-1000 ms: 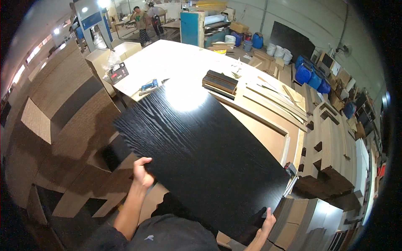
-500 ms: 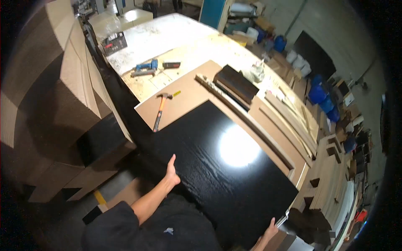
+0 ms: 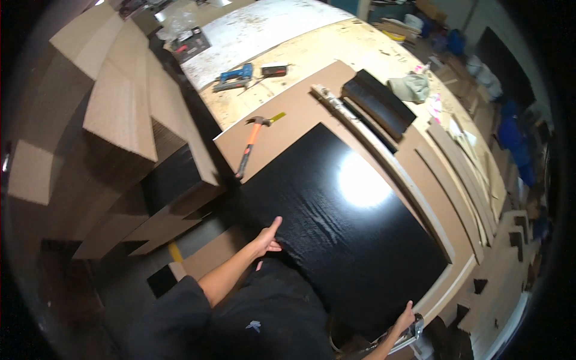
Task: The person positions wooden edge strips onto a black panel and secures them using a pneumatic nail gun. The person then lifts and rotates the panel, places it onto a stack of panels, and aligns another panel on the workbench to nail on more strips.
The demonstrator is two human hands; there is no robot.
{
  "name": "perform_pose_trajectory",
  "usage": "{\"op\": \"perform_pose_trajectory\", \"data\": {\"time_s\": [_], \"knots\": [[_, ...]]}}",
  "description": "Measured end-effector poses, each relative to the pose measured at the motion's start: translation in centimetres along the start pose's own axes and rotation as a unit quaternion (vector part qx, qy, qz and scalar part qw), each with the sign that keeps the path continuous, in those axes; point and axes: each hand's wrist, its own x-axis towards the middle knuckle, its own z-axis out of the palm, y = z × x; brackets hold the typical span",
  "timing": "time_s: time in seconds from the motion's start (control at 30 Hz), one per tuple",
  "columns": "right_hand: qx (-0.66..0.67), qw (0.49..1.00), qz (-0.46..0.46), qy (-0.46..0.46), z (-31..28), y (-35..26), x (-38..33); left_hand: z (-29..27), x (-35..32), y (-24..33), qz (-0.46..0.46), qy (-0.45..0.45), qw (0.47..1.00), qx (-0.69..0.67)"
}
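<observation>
Since half a second earlier the large black panel (image 3: 336, 222) had slid a little further onto the surface (image 3: 384, 54), lying flatter over the brown board (image 3: 288, 114) beneath it, and the view had tipped lower, so the bright glare of a lamp now sat nearer the panel's far right part. The left hand (image 3: 267, 239) had stayed on the panel's near left edge, thumb raised and fingers (image 3: 273, 246) curled under the rim, gripping it. The right hand (image 3: 405, 318) remained at the near right corner, fingers wrapped over the edge there; how tightly it held could not be told, as only part of the hand showed. The panel rested flat, its far corner close to the long pale strip (image 3: 384, 156) running diagonally across the surface. The hammer (image 3: 252, 147) with the orange handle lay just beside the panel's left far edge on the brown board, as before, its head pointing away from the person. Farther off lay a blue power tool (image 3: 235, 77), and a stack of dark boards (image 3: 378, 102) sat beyond the strip beside a crumpled pale cloth (image 3: 411, 87). Stacked brown board pieces (image 3: 120, 114) stood at the person's left.
</observation>
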Motion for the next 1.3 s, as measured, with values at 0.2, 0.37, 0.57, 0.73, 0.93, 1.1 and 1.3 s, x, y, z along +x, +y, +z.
{"op": "perform_pose_trajectory", "data": {"time_s": [0.2, 0.37, 0.57, 0.73, 0.93, 1.1, 1.3], "knots": [[-0.064, 0.995, -0.048, -0.062, 0.6, 0.1, 2.4, -1.8, -2.7, 1.8, 0.209, 0.256, 0.875, 0.353], [-0.129, 0.988, -0.044, -0.074, 0.7, -10.3, -3.0, -0.7, -3.4, 1.7, 0.517, 0.288, 0.652, 0.473], [-0.205, 0.917, -0.304, -0.156, 13.0, -17.5, -10.7, 9.7, 2.1, 2.2, 0.517, 0.039, 0.55, 0.655], [-0.198, 0.87, -0.384, -0.24, 22.0, -25.5, -16.3, 12.1, 7.1, 6.9, 0.544, -0.024, 0.469, 0.695], [-0.259, 0.858, -0.346, -0.277, 21.9, -29.6, -13.3, 6.9, 7.6, 18.7, 0.517, 0.007, 0.476, 0.711], [-0.281, 0.892, -0.296, -0.192, 19.5, -24.1, -8.5, 1.9, 11.0, 23.2, 0.47, 0.185, 0.548, 0.667], [-0.303, 0.924, -0.19, -0.135, 13.3, -16.5, -3.1, 0.8, 13.3, 23.1, 0.481, 0.206, 0.532, 0.666]]}}
